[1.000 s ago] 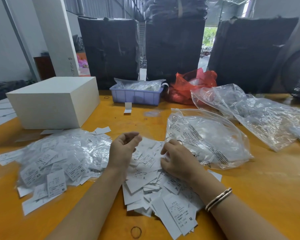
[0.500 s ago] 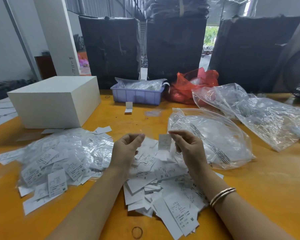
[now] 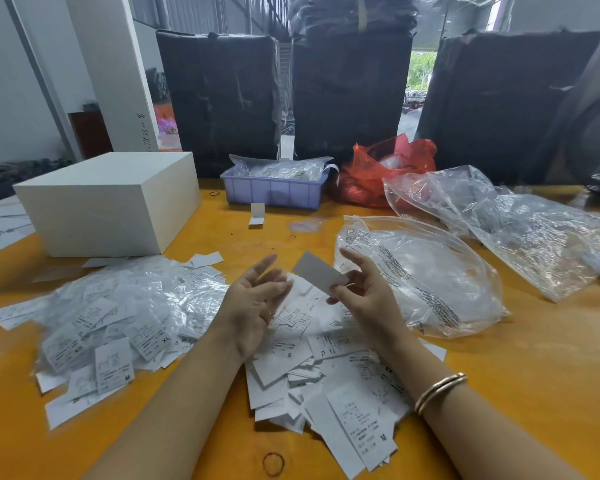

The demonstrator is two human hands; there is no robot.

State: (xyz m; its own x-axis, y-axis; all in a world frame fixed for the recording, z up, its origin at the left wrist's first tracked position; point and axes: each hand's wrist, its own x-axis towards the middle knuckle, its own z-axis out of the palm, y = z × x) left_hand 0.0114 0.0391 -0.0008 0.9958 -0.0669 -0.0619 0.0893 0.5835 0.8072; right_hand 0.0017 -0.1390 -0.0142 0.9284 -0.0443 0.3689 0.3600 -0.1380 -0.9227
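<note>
My right hand [image 3: 362, 292] pinches a small white label [image 3: 317, 272] between thumb and fingers, its blank side up, above a loose pile of printed size labels [image 3: 326, 368] on the orange table [image 3: 520, 375]. My left hand [image 3: 253, 303] is held palm up just left of the label, fingers relaxed and spread, holding nothing. A second heap of labels mixed with clear wrappers [image 3: 118, 317] lies to the left of my left forearm.
A white box [image 3: 108, 202] stands at the back left. A purple tray [image 3: 274, 190] with bagged items and a red plastic bag [image 3: 385, 171] sit at the back. Clear plastic bags [image 3: 426, 275] lie to the right. A rubber band [image 3: 273, 464] lies near the front edge.
My right hand picked a label out of the pile and lifted it. My left hand turned palm up and its fingers opened.
</note>
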